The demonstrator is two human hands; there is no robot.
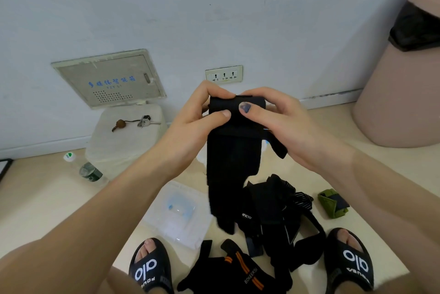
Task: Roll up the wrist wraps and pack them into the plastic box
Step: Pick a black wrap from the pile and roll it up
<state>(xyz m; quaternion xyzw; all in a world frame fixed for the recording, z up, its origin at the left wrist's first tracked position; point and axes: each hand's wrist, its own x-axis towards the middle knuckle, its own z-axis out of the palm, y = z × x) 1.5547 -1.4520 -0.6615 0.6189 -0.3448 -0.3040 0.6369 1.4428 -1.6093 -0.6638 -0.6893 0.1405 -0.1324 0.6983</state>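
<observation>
Both hands up in front of the wall, gripping one long black fabric wrist wrap (228, 162). Left hand (195, 122) pinches the rolled top end, thumb on the front, fingers curled behind. Right hand (281, 124) clamps the same roll from the other side, thumb pressed on it. The unrolled tail hangs straight down over a clear plastic box (176, 215) on the beige floor. Pile of black wrist wraps (281, 217) just right of the box, rolled green wrap (333, 203) further right.

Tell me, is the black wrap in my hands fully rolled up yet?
No, only partly. The black wrap is rolled at its top between the left hand and right hand; its tail hangs loose.
</observation>
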